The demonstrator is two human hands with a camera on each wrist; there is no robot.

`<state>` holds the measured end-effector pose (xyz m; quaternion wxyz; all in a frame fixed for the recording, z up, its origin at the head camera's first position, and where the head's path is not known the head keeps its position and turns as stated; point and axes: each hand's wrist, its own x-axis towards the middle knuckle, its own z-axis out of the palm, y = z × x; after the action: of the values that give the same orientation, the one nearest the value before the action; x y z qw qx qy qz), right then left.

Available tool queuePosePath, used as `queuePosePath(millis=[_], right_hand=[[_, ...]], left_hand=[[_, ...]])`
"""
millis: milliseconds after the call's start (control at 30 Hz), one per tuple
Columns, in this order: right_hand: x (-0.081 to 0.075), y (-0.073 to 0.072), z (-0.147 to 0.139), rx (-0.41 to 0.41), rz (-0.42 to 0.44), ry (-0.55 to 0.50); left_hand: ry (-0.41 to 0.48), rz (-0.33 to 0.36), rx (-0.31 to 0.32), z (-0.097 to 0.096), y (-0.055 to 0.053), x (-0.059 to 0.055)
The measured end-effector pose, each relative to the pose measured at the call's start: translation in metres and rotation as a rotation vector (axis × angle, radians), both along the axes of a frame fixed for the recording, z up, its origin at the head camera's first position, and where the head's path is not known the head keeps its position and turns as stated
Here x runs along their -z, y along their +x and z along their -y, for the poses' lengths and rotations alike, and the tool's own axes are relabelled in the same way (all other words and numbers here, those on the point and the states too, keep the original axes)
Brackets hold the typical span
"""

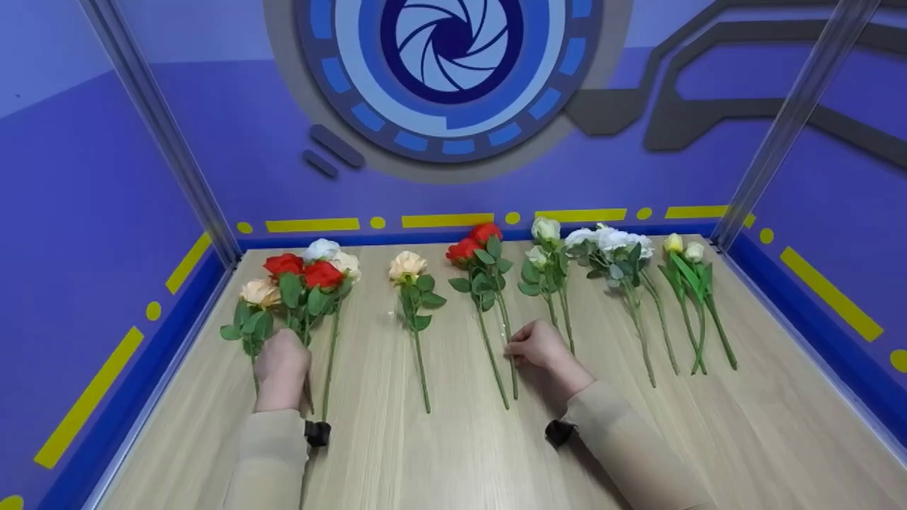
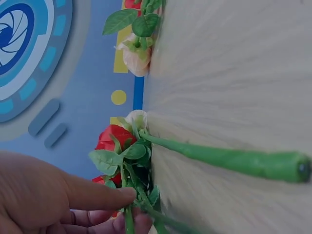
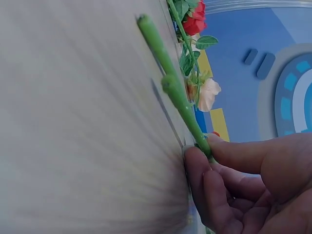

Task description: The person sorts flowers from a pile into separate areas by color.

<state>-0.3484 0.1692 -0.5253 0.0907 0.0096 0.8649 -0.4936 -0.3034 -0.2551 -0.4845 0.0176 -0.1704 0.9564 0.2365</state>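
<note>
At the table's left, my left hand [image 1: 282, 361] pinches a green rose stem [image 2: 128, 222] between thumb and fingers. Close above that hand are red roses [image 1: 323, 274], a peach rose [image 1: 260, 293] and pale roses [image 1: 322, 249]. Which bloom belongs to the pinched stem is hard to tell. Right of the middle, my right hand [image 1: 542, 345] pinches the stem [image 3: 183, 107] of a red rose [image 1: 486, 232] with thumb and fingertips. A second red rose [image 1: 462, 251] lies beside it, its stem running to the left of that hand.
A single peach rose [image 1: 408, 265] lies between the hands. Farther right are pale green roses [image 1: 545, 229], white flowers [image 1: 615, 241] and tulips [image 1: 674, 244]. The wooden table [image 1: 397, 460] is bordered by blue panels [image 1: 212, 163] at the back and sides.
</note>
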Motion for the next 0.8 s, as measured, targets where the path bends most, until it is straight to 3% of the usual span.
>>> queuePosePath(millis=[200, 467, 800], right_hand=[[0.0, 0.001, 0.001, -0.009, -0.037, 0.059], [0.0, 0.001, 0.001, -0.002, -0.045, 0.063], [-0.001, 0.0, -0.001, 0.004, -0.068, 0.1]], left_hand=[[0.232, 0.061, 0.018, 0.003, -0.004, -0.002], [0.71, 0.074, -0.027, 0.004, -0.007, 0.0], [0.915, 0.046, -0.084, 0.002, 0.002, 0.009]])
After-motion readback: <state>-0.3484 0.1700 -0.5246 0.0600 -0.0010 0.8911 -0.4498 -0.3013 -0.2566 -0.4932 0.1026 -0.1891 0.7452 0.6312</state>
